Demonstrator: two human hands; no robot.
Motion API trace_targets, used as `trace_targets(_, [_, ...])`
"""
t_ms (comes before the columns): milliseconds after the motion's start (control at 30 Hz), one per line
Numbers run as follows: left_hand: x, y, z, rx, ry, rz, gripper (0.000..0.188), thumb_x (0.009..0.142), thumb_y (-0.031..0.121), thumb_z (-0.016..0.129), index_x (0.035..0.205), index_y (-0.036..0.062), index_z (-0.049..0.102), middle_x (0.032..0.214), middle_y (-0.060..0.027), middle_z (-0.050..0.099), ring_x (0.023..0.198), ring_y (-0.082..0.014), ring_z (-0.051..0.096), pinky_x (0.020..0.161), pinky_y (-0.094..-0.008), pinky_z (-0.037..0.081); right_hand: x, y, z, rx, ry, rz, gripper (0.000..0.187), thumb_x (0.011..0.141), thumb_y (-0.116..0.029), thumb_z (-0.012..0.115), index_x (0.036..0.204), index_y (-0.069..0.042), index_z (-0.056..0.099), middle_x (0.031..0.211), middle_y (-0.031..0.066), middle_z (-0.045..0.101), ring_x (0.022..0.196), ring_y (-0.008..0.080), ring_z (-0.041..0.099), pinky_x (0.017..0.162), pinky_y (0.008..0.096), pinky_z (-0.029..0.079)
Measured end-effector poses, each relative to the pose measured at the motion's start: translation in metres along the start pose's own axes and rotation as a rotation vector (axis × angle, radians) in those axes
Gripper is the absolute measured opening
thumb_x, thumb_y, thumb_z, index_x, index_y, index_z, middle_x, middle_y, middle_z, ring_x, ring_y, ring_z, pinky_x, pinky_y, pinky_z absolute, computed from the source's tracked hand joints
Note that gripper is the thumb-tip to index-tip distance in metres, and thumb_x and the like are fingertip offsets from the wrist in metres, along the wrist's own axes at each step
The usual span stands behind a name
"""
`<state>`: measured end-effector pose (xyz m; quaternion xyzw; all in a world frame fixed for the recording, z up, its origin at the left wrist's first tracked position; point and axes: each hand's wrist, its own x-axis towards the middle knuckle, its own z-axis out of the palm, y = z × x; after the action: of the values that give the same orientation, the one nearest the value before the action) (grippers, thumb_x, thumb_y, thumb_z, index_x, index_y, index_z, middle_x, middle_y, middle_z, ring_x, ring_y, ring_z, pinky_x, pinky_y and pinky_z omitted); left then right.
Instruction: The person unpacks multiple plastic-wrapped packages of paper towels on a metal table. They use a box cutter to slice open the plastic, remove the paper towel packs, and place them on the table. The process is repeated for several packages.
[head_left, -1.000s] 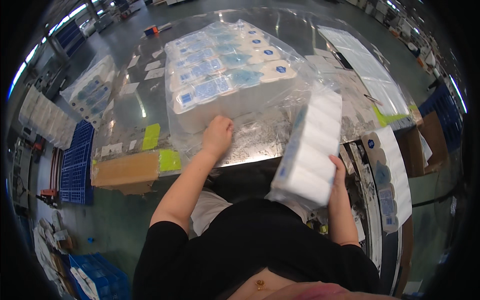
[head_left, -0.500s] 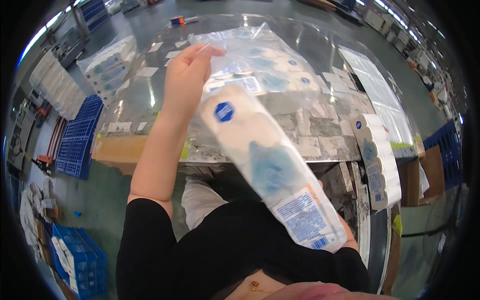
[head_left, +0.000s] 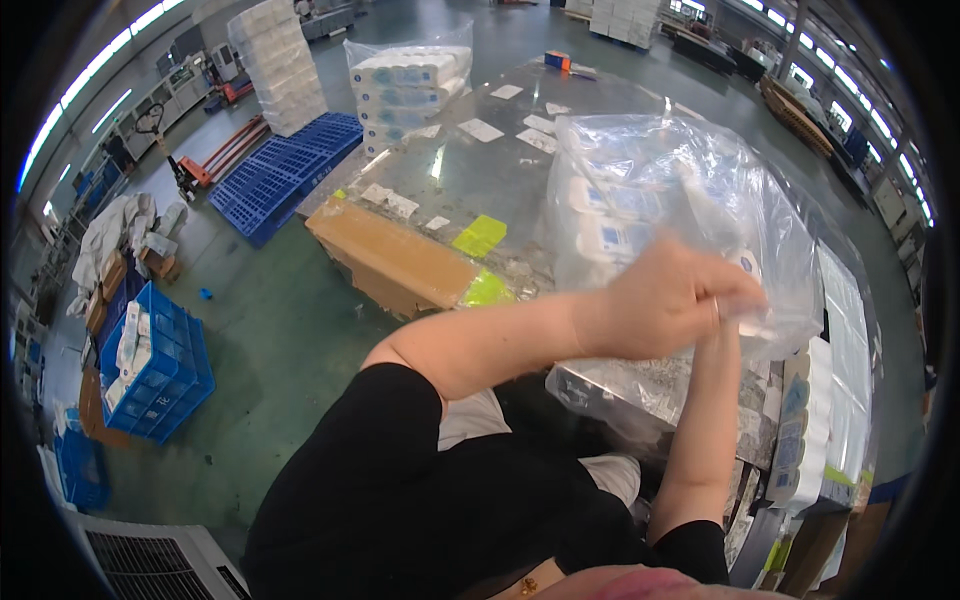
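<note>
A clear plastic bag point(head_left: 640, 150) lies on the metal table, with several white packs of toilet rolls point(head_left: 605, 235) inside it. My left hand point(head_left: 650, 300) crosses in front of the bag's near side, its fingers closed in a pinch on the film. Just beyond it is my right hand point(head_left: 745, 300), mostly covered by the left hand and blurred, so its fingers cannot be made out. The end of a pack with a round blue label point(head_left: 748, 264) shows through the film there. Loose film hangs over the table's front edge.
Another roll pack point(head_left: 800, 425) stands at the table's right edge. A cardboard-covered edge point(head_left: 390, 255) runs along the front left. Beyond are a bagged stack of packs point(head_left: 410, 85), a blue pallet point(head_left: 285, 175) and a pallet jack point(head_left: 200, 170). A blue crate point(head_left: 165, 375) sits on the floor.
My view has swung left. The left hand has moved from the bag's far left to its near right side. The roll pack formerly lifted over the front edge no longer shows there.
</note>
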<state>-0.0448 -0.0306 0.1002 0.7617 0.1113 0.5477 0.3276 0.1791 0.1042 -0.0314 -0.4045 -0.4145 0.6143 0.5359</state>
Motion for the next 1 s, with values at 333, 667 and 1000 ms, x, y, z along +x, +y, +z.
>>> trace_targets(333, [-0.074,-0.065,0.078,0.381,-0.165,-0.104,0.018,0.085,0.017,0.059,0.102,0.0139,0.064,0.080,-0.0100,0.065,0.071,-0.0292,0.063,0.062,-0.0385,0.049,0.042,0.000,0.086,-0.066,-0.094,-0.134,0.067,0.085,-0.007,0.058,0.144,-0.013,0.029,0.131,0.0155,0.048,0.096,0.0186,0.057,0.077,0.0286,0.049])
trace_targets(667, [-0.099,-0.158,0.047,0.859,-0.214,0.136,0.012,0.074,0.011,0.053,0.086,0.0103,0.055,0.059,-0.0049,0.057,0.054,-0.0252,0.060,0.050,-0.0379,0.047,0.056,0.008,0.091,-0.881,-0.433,-0.124,0.044,0.089,-0.007,0.050,0.133,-0.012,0.049,0.124,0.0114,0.057,0.104,0.0196,0.057,0.087,0.0291,0.046])
trace_targets(1000, [-0.099,-0.179,-0.010,1.091,-0.026,-0.023,0.006,0.077,0.010,0.052,0.080,0.0110,0.057,0.064,-0.0079,0.061,0.059,-0.0262,0.062,0.057,-0.0384,0.050,-0.154,-0.022,-0.159,-1.274,0.247,-0.286,0.028,0.085,-0.007,0.054,0.112,-0.003,0.063,0.116,0.0138,0.062,0.110,0.0249,0.057,0.093,0.0341,0.043])
